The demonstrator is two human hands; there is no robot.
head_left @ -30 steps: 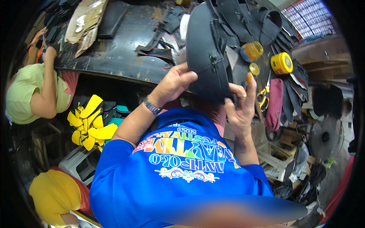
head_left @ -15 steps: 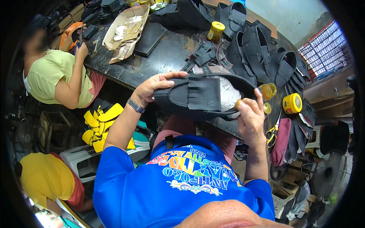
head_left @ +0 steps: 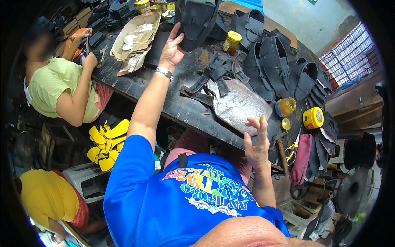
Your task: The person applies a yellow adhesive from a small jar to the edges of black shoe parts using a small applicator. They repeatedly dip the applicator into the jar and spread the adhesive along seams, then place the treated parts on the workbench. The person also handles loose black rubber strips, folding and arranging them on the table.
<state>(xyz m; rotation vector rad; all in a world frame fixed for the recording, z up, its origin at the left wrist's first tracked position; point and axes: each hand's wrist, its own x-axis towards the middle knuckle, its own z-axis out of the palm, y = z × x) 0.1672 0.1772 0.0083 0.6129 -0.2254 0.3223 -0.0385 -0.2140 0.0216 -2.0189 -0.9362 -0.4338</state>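
My left hand [head_left: 173, 51] reaches to the far side of the workbench, thumb and fingers closed on the near edge of a black shoe upper [head_left: 199, 22]. Part of that upper merges with other dark pieces behind it. My right hand [head_left: 258, 149] is raised over the near edge of the bench, its fingers apart and nothing in them. Yellowish glue shows on one fingertip. Beside it lies a worn silvery slab [head_left: 242, 105], with black straps [head_left: 222, 70] partly over its far end. An uncovered glue jar [head_left: 285, 107] and its lid [head_left: 285, 123] stand just beyond this hand.
More black uppers [head_left: 275, 61] and a yellow-lidded jar [head_left: 232, 42] stand at the far right. Nearer are a yellow tub [head_left: 313, 118], a hammer [head_left: 282, 157], yellow scissors [head_left: 291, 153] and a red pouch [head_left: 301, 159]. Left are a cardboard tray [head_left: 117, 49] and a co-worker [head_left: 68, 82] holding scissors.
The shoe upper has left my right hand and moved away to the far left with my left hand. The silvery slab and hammer are now uncovered. My right hand has opened and come lower.
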